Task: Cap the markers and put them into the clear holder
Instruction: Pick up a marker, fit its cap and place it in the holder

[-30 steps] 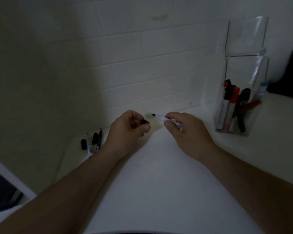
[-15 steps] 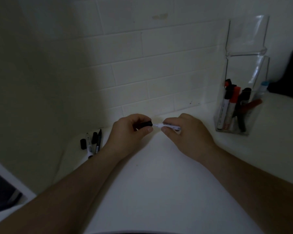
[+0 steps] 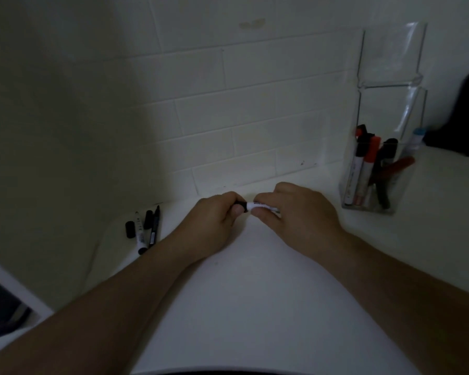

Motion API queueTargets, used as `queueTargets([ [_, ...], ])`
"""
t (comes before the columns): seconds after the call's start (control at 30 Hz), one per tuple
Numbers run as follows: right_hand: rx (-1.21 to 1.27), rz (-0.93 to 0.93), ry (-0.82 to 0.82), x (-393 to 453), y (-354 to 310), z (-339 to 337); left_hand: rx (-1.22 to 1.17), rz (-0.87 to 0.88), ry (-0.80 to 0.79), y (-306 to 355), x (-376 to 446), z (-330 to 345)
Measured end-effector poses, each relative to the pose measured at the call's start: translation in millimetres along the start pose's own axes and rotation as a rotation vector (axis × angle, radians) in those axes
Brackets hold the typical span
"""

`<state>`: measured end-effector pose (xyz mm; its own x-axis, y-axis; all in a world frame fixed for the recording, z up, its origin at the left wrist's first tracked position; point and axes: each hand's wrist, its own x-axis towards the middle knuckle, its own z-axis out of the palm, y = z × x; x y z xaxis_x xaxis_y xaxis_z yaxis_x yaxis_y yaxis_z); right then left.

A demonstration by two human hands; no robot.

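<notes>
the left hand (image 3: 214,215) is curled around a black cap (image 3: 241,205), thumb and fingers pinching it, and the right hand (image 3: 295,209) grips the white barrel of a marker (image 3: 259,205) between thumb and fingertips. the two hands sit knuckle to knuckle over the white counter (image 3: 255,307), and the cap meets the end of the barrel; the marker's tip is hidden inside or behind it, so whether the cap is fully seated cannot be told. the marker lies roughly level, pointing left.

to the left, near the corner of the wall, lie the loose markers (image 3: 146,231) side by side on the counter: a white-barrelled one, a thin dark one beside it, and two separate black caps (image 3: 130,229) among them.

to the right, well apart from the hands, stands the clear holder (image 3: 390,66) upright against the tiled wall (image 3: 228,117). it contains several capped markers (image 3: 371,169), black and red, leaning at angles in its lower part. a dark object (image 3: 466,117) sits beyond the holder at the frame's right edge, too dim to identify.
</notes>
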<state>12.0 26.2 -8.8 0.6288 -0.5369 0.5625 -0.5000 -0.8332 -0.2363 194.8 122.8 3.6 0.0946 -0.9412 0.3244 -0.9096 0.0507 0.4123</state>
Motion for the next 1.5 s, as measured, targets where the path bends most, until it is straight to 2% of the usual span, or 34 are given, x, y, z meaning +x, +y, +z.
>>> queueTargets([
  [0.17, 0.042, -0.017, -0.017, -2.1, -1.9, 0.3, 0.068, 0.049, 0.036, 6.0, -3.0, -0.1],
  [0.33, 0.048, -0.026, -0.039, -3.2, -3.9, -1.6, 0.036, 0.078, 0.041, 6.5, -2.7, 0.2],
  [0.47, -0.260, -0.113, 0.008, 1.3, -6.3, -6.1, -0.031, 0.093, 0.078, 14.9, -1.8, 6.5],
  [0.53, -0.305, -0.120, 0.020, 3.4, -8.3, -9.6, -0.085, 0.083, 0.132, 18.9, 0.7, 5.8],
  [0.6, -0.247, -0.132, -0.007, 5.0, -11.7, -22.8, -0.185, 0.060, 0.191, 23.4, 0.7, 4.3],
  [0.7, 0.034, -0.007, -0.038, 7.8, -17.8, -46.4, -0.332, 0.079, 0.221, 33.1, -3.5, 5.9],
  [0.8, 0.126, 0.100, 0.096, 3.8, -8.3, -70.1, -0.269, 0.180, 0.178, 39.2, -9.6, 12.7],
  [0.93, 0.224, 0.125, 0.463, 0.5, 11.5, -132.4, -0.061, 0.348, 0.135, 38.7, -12.1, 22.8],
  [1.03, 0.124, 0.102, 0.583, 7.2, 37.8, -167.4, -0.021, 0.418, 0.149, 38.1, -13.9, 26.9],
  [1.13, -0.042, 0.185, 0.459, 13.0, 65.6, -170.2, 0.056, 0.480, 0.172, 40.1, -14.9, 25.6],
  [1.2, -0.239, 0.253, 0.364, 13.2, 80.5, -160.6, 0.118, 0.496, 0.172, 42.3, -15.4, 22.8],
  [1.33, -0.625, 0.242, 0.290, 7.0, 88.1, -141.8, 0.140, 0.467, 0.178, 43.1, -18.5, 21.3],
  [1.4, -0.663, 0.282, 0.250, 5.7, 92.0, -138.7, 0.141, 0.452, 0.182, 43.0, -19.4, 21.4],
  [1.5, -0.553, 0.378, 0.107, 2.9, 94.7, -138.0, 0.147, 0.442, 0.196, 44.0, -19.1, 22.2],
])
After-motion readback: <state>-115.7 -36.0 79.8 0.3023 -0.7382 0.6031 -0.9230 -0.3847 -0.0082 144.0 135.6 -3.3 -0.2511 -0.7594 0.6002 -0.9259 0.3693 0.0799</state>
